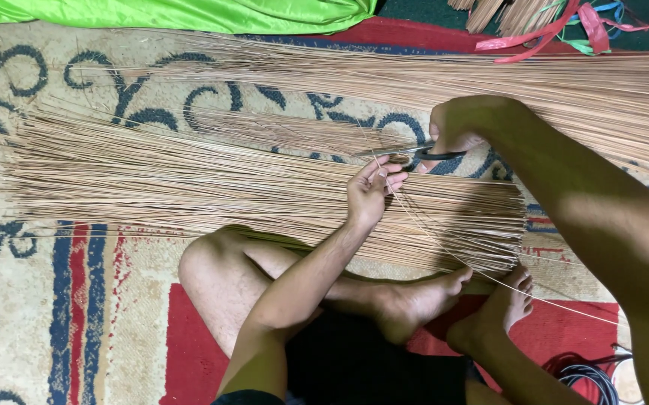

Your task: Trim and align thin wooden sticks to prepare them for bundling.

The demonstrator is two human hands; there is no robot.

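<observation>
My right hand (pixel 455 127) grips a pair of scissors (pixel 407 152) whose blades point left over the sticks. My left hand (pixel 371 193) pinches a single thin stick (pixel 444 247) just below the blades; the stick runs down and right past my feet. Beneath both hands lies a wide bundle of thin tan broom sticks (pixel 189 184) spread across the carpet. A second long pile of the same sticks (pixel 489 86) lies farther back.
I sit cross-legged on a patterned carpet (pixel 32 300) with my bare feet (pixel 452 300) under the bundle's right end. Green cloth (pixel 174 13) lies at the top edge, coloured ribbons (pixel 564 26) at top right, and a black cable (pixel 587 375) at bottom right.
</observation>
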